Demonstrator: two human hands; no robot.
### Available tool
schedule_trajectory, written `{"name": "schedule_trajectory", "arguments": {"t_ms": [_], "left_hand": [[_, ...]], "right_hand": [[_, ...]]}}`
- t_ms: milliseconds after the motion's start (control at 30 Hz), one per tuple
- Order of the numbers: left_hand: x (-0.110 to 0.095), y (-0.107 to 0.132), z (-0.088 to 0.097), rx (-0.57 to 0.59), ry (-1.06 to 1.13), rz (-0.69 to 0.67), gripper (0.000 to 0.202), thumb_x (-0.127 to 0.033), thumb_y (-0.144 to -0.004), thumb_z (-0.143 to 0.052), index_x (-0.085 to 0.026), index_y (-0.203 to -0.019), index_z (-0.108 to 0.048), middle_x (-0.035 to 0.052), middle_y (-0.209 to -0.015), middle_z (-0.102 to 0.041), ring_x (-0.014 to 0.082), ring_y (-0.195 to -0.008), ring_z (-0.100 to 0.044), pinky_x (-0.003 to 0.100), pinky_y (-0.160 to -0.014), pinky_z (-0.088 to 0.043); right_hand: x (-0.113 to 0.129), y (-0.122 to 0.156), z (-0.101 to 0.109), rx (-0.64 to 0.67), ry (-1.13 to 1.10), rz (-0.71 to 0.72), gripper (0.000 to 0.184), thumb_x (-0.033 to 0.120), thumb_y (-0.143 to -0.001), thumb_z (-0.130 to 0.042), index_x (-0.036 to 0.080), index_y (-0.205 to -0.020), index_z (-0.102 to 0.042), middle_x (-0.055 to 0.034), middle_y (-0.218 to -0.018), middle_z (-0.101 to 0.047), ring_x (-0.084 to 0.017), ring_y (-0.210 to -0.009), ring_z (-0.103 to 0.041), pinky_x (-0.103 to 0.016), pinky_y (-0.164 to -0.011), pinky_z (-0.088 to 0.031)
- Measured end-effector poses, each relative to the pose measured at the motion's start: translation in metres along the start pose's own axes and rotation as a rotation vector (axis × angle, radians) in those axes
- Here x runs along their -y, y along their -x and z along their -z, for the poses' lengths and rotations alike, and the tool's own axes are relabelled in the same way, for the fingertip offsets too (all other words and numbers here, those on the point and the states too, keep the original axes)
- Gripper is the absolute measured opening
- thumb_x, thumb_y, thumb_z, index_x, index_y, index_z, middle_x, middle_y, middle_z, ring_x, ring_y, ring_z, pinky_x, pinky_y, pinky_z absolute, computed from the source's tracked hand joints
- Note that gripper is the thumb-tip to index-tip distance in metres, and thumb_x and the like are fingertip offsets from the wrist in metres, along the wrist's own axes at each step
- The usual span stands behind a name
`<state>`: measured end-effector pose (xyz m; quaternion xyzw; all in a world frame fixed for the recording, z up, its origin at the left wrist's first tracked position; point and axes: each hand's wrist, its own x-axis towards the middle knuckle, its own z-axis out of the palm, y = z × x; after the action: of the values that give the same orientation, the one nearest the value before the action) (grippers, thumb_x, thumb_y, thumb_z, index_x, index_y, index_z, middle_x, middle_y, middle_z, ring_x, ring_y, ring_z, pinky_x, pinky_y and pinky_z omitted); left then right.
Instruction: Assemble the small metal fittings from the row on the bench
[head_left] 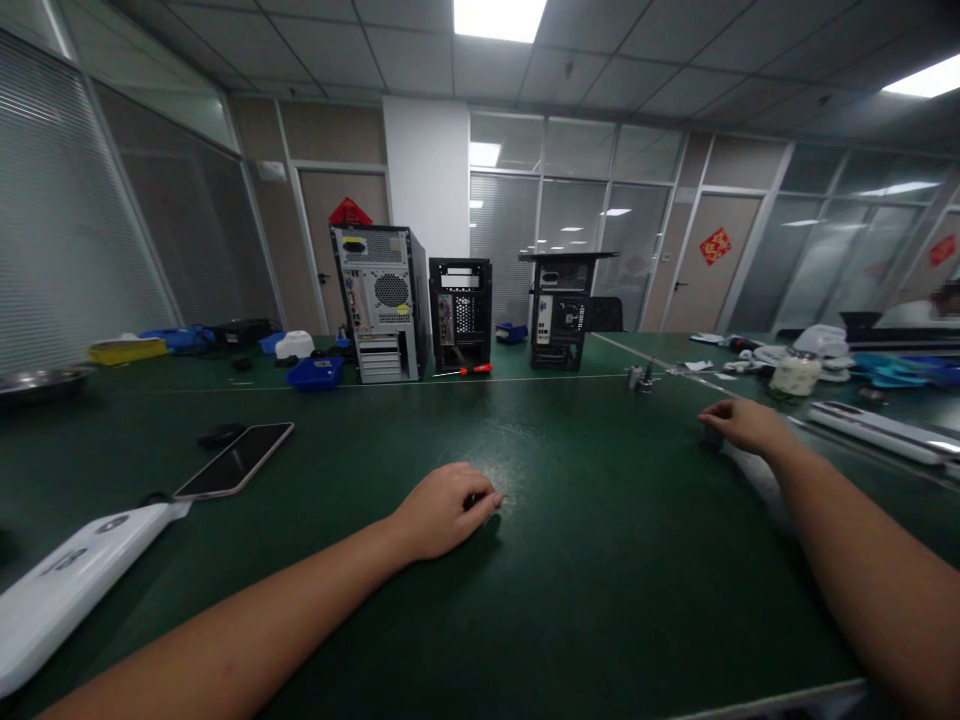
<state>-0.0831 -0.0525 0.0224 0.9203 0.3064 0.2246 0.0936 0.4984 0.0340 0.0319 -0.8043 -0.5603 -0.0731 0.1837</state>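
Observation:
My left hand (444, 508) rests on the dark green table (585, 560) near its middle, fingers curled down loosely against the surface; what lies under them, if anything, is hidden. My right hand (742, 423) reaches out to the right, fingers curled over a small dark object (711, 435) on the table. A smartphone (234, 460) lies face up to the left of my left hand, and a white flat device (67, 580) sits nearer the front left edge.
Three computer towers stand at the back: a grey one (381, 300) and two black ones (460, 312) (561, 310). A red-handled screwdriver (474, 370) lies before them. A blue tray (315, 373), a white power strip (877, 430) and assorted clutter lie around.

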Motion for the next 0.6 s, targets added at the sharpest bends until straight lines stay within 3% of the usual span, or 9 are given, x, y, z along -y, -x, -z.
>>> {"name": "schedule_trajectory", "arguments": {"t_ms": [100, 167, 233, 433, 600], "left_hand": [[0.000, 0.000, 0.000, 0.000, 0.001, -0.003, 0.029, -0.033, -0.103, -0.052, -0.017, -0.086, -0.070, 0.0028, -0.079, -0.067, 0.0180, -0.081, -0.058, 0.030, -0.075, -0.042], [-0.001, 0.000, 0.001, 0.001, 0.009, -0.002, 0.029, -0.033, -0.103, -0.052, -0.017, -0.087, -0.071, 0.0027, -0.080, -0.067, 0.0179, -0.081, -0.058, 0.030, -0.076, -0.042], [-0.002, 0.000, 0.001, 0.004, 0.017, -0.002, 0.029, -0.032, -0.103, -0.052, -0.017, -0.087, -0.071, 0.0026, -0.080, -0.067, 0.0177, -0.080, -0.058, 0.030, -0.076, -0.042], [-0.004, -0.001, 0.001, 0.005, 0.016, 0.006, 0.028, -0.032, -0.103, -0.053, -0.017, -0.087, -0.071, 0.0031, -0.081, -0.068, 0.0181, -0.081, -0.059, 0.030, -0.077, -0.043], [-0.005, -0.001, 0.000, 0.010, 0.027, 0.010, 0.028, -0.032, -0.103, -0.053, -0.018, -0.088, -0.072, 0.0030, -0.081, -0.068, 0.0180, -0.082, -0.059, 0.030, -0.077, -0.044]], "right_hand": [[0.000, 0.001, 0.002, 0.037, -0.019, -0.009, 0.035, 0.040, -0.091, -0.058, 0.016, -0.108, -0.077, -0.0137, -0.107, -0.076, -0.027, -0.095, -0.068, -0.033, -0.079, -0.046], [-0.002, 0.000, 0.006, -0.021, 0.003, -0.038, 0.040, 0.045, -0.092, -0.054, 0.018, -0.112, -0.076, -0.0141, -0.111, -0.075, -0.029, -0.099, -0.067, -0.035, -0.080, -0.046], [-0.004, -0.002, 0.010, -0.033, 0.033, -0.083, 0.042, 0.049, -0.091, -0.054, 0.021, -0.113, -0.076, -0.0139, -0.110, -0.075, -0.032, -0.100, -0.067, -0.037, -0.078, -0.045], [-0.010, -0.006, 0.018, 0.112, 0.061, -0.117, 0.041, 0.053, -0.086, -0.061, 0.022, -0.106, -0.078, -0.0142, -0.106, -0.075, -0.032, -0.093, -0.067, -0.036, -0.071, -0.044], [-0.009, -0.003, 0.019, 0.047, 0.070, -0.104, 0.045, 0.058, -0.085, -0.061, 0.023, -0.107, -0.078, -0.0133, -0.105, -0.075, -0.031, -0.095, -0.066, -0.036, -0.072, -0.044]]}}
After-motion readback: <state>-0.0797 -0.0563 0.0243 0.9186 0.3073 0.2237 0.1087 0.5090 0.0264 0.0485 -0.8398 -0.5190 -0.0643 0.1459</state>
